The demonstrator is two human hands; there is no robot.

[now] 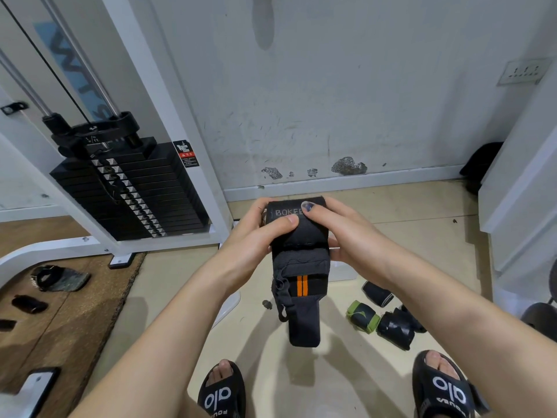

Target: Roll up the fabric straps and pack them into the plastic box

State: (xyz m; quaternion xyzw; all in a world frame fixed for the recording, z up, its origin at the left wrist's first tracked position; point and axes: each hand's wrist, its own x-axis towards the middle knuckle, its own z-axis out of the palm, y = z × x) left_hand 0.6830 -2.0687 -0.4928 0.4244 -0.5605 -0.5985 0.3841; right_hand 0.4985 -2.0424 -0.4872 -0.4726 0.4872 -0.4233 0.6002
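A: Where's the strap [298, 260]?
B: In the air, both hands [304, 233] gripping its top, tail dangling.
A: Handling?
B: Probably soft and light; pinch the edges, roll tight.

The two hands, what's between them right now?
In the head view, the black strap sits between the left hand and right hand, both gripping its rolled top; its tail hangs down.

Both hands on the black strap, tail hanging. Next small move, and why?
Probably keep rolling: turn the rolled top toward the body to take up the tail. Both the left hand and right hand grip the black strap at its rolled top, thumbs pressing it, while the orange-striped tail hangs loose, so it looks too unrolled to pack yet.
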